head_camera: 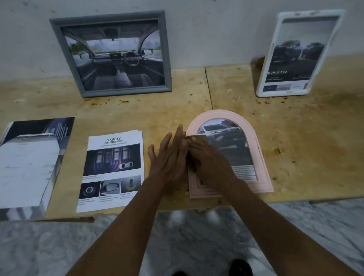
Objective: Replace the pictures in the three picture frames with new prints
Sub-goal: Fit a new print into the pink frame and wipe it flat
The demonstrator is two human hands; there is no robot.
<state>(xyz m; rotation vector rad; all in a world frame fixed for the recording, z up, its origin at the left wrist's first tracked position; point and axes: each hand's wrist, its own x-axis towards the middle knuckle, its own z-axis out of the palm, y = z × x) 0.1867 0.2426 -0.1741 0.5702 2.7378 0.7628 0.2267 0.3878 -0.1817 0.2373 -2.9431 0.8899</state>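
Observation:
A pink arched frame point(256, 154) lies flat near the table's front edge with a truck picture point(223, 133) in it. My right hand point(210, 159) lies on the frame's left half, its fingertips on a small brown piece at the picture's edge. My left hand point(169, 157) is beside the frame's left side with fingers straight, touching my right hand. A grey frame point(69, 59) with a car-interior picture leans on the wall at the back. A white frame point(266, 73) with a dark truck print leans at the back right. A "SAFETY" print point(113, 172) lies left of my hands.
A brochure point(25, 164) with a white sheet over it lies at the table's left front. The wooden table point(304, 130) is stained and has a seam down its middle. Marble floor and my dark shoes point(240, 270) show below the front edge.

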